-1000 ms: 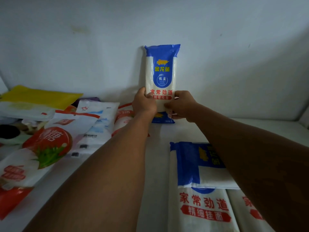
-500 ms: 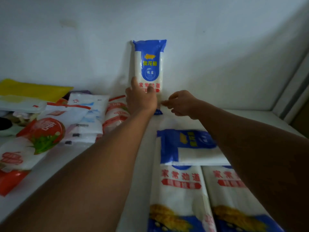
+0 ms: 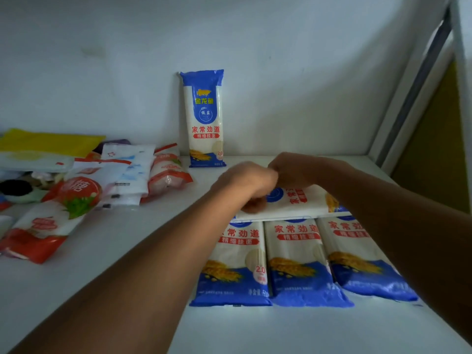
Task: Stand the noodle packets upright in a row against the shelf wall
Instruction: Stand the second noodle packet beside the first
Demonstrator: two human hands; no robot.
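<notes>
One noodle packet [image 3: 205, 118] stands upright against the shelf wall [image 3: 281, 85] at 12 o'clock — four lie flat at 5 o'clock — while the left hand [image 3: 245, 183] and right hand [image 3: 293, 169] close on the crosswise packet [image 3: 298, 200] topping them.

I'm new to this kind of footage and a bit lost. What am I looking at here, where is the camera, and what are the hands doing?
There is no machine here. The camera sits on a person's head and looks forward and down, so the two bare arms reaching in are their own. The surface is a white shelf with a wall behind it. One noodle packet stands upright against that wall. Three more packets lie flat side by side, and a fourth lies crosswise on top of them. The left hand and right hand are both at that top packet; whether either grip has closed on it is unclear. Other food bags are piled on the left.
</notes>
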